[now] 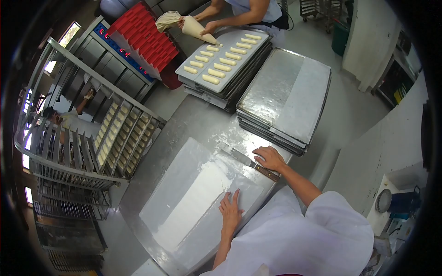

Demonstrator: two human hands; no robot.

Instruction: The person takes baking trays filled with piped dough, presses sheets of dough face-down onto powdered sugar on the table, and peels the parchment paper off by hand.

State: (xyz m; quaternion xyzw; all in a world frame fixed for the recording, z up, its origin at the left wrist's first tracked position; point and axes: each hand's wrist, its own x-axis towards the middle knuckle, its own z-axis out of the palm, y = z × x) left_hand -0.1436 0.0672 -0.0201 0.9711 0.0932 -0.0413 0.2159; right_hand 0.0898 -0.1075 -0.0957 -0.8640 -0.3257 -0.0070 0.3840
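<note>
A sheet of baking paper (168, 179) lies on the metal table, with a long strip of white, flour-like material (195, 204) across it. My left hand (230, 210) rests at the strip's near edge, fingers spread on the paper and holding nothing. My right hand (270, 158) is by the table edge, fingers apart, just beyond the wooden handle of a long-bladed knife or spatula (267, 173). That tool lies flat with its blade pointing away from me; whether my thumb touches it I cannot tell.
A stack of trays (269, 92) stands right of the paper. Behind, a co-worker's hands hold a piping bag (197, 30) over a tray of piped strips (220, 66). A rack (87, 152) with filled trays stands left, near red crates (142, 39). Another person is behind the rack.
</note>
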